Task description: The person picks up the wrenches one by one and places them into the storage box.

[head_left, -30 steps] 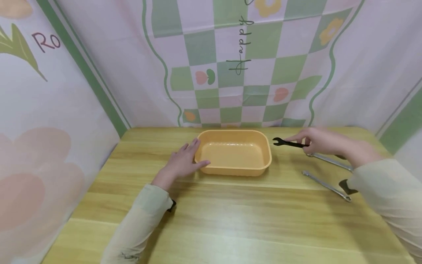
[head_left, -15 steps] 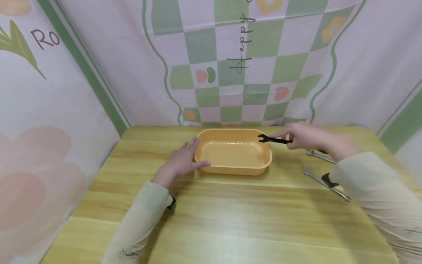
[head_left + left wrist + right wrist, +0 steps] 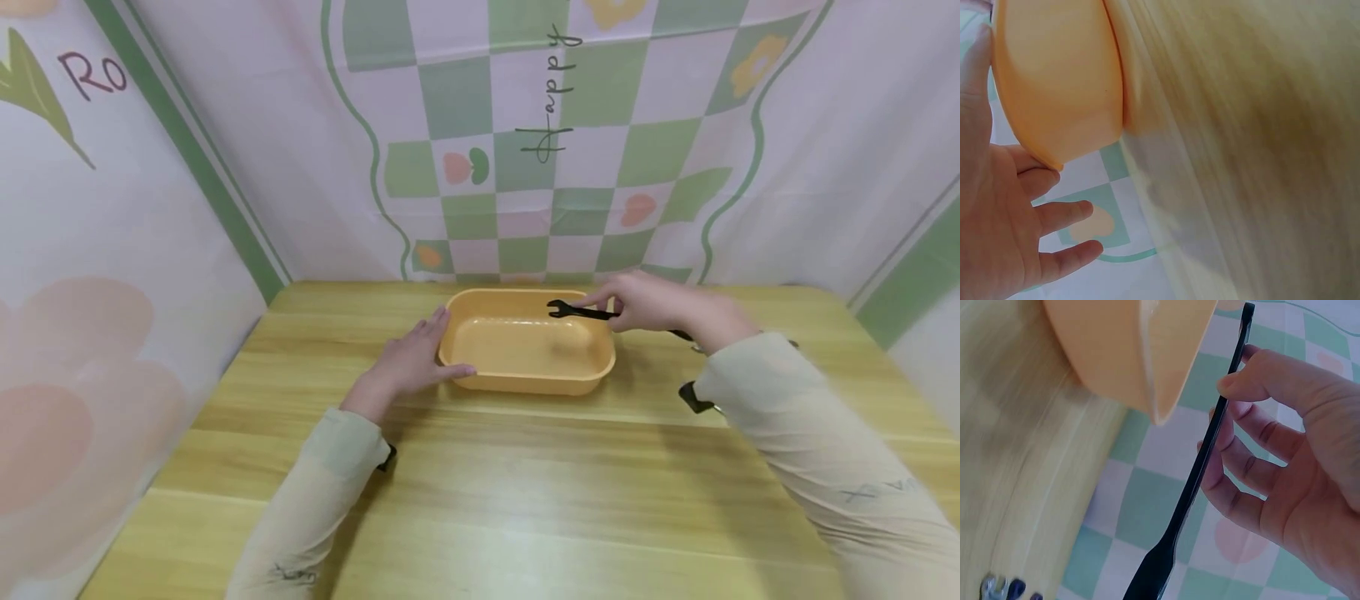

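A black open-end wrench (image 3: 588, 312) is pinched between the thumb and fingers of my right hand (image 3: 651, 302). Its forked end hangs over the right half of an orange plastic tub (image 3: 525, 382). The right wrist view shows the wrench's long handle (image 3: 1194, 472) slanting past the fingertips, apart from the tub. At the tub's left end, my left hand (image 3: 405, 364) rests against the rim, thumb along the near corner. In the left wrist view, the fingers of that hand (image 3: 1004, 212) are spread and mostly straight, touching the tub's wall (image 3: 1063, 81).
Silver wrenches lie on the wooden table (image 3: 480, 492) at the right, mostly hidden by my right arm; some wrench ends (image 3: 994, 587) show in the right wrist view. A patterned curtain (image 3: 517, 167) hangs behind the table's back edge.
My right hand has moved left with the black wrench, from beside the tub to above its right half. The left hand has stayed at the tub's left end.
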Demonstrator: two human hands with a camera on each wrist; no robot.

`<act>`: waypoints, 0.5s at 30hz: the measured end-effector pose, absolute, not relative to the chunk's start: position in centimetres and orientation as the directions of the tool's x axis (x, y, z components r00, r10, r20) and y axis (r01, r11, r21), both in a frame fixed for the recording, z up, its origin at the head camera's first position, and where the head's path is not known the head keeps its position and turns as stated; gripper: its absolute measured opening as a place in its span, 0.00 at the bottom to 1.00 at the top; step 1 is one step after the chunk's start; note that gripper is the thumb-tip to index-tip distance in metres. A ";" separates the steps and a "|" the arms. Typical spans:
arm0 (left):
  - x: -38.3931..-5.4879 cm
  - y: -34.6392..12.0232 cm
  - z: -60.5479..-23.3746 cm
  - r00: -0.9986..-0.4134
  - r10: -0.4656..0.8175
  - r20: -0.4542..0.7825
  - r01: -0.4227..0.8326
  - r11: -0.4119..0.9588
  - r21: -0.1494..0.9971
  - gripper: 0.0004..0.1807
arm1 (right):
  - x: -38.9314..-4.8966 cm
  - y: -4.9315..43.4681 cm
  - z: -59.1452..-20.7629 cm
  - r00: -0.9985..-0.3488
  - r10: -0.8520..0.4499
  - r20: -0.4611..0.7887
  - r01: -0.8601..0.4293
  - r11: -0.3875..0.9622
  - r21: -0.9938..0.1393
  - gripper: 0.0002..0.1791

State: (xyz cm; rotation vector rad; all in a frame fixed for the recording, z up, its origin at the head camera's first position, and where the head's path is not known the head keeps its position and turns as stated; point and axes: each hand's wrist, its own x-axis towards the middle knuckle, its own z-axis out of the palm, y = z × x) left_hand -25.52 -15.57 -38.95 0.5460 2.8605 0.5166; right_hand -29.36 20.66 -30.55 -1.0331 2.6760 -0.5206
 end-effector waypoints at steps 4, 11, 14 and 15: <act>-25.6 -15.5 -39.0 -0.916 0.383 -0.118 0.324 0.881 0.345 0.63 | -29.6 19.7 -30.8 -0.732 -0.674 -0.099 -0.585 0.697 -0.414 0.34; -25.8 -15.5 -39.4 -0.921 0.374 -0.108 0.331 0.898 0.291 0.62 | -30.1 17.8 -31.0 -0.725 -0.682 -0.100 -0.587 0.686 -0.430 0.35; -25.8 -15.5 -39.5 -0.924 0.369 -0.103 0.329 0.902 0.279 0.62 | -30.2 16.8 -31.0 -0.711 -0.696 -0.095 -0.603 0.674 -0.426 0.35; -25.8 -15.5 -39.6 -0.924 0.369 -0.102 0.330 0.902 0.277 0.62 | -30.2 16.4 -31.0 -0.708 -0.700 -0.094 -0.606 0.671 -0.427 0.35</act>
